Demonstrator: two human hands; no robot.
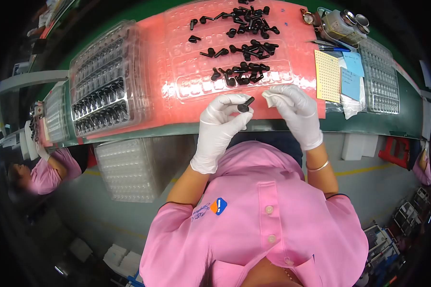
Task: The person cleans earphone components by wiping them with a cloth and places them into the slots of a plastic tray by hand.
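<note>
My left hand (220, 125), in a white glove, pinches a single black earbud (244, 106) between thumb and fingers at the front edge of the red mat. Just right of it, my right hand (299, 112), gloved too, is closed on a folded white cloth (272, 98), apart from the earbud. Beyond the hands, a clear plastic tray (187, 90) lies on the red mat (160, 57). Several loose black earbuds (249, 48) are heaped in rows across the clear trays.
At left stands a stack of clear trays (139, 91), the top one partly filled with black earbuds. To the right are a yellow dotted sheet (327, 76), blue notes (350, 83), pens (333, 48), a metal-capped bottle (342, 26) and another clear tray (380, 76). A co-worker (57, 167) sits far left.
</note>
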